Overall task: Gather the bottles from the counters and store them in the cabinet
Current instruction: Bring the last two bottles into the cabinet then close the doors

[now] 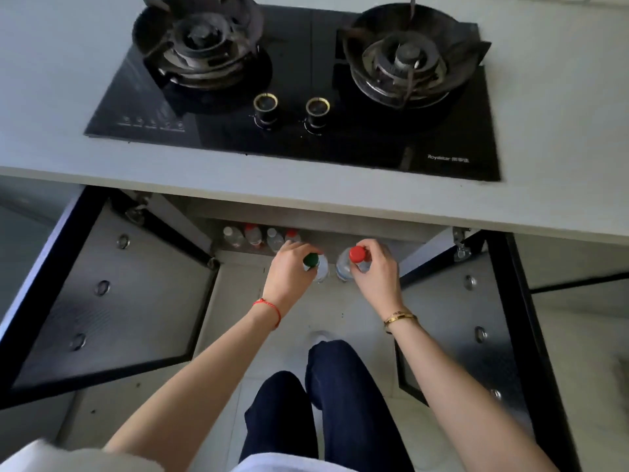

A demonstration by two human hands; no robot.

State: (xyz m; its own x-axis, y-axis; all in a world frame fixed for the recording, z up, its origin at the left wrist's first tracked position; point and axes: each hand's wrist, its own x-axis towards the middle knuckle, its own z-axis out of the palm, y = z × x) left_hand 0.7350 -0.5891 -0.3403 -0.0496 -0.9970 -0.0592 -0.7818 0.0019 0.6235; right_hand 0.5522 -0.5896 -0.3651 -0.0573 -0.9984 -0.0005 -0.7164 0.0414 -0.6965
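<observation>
A black two-burner gas stove point(306, 97) with two knobs point(265, 109) sits in the grey countertop point(51, 97).

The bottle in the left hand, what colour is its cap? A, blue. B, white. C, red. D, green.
D: the left hand grips a clear bottle with a green cap, while the right hand holds the red-capped bottle, both at the open cabinet.

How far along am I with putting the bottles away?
Four bottles already stand in the open cabinet. In hand: left hand grips the green-capped bottle, right hand the red-capped bottle, both at the cabinet. The counter in view holds no bottles; elsewhere is unseen.
</observation>
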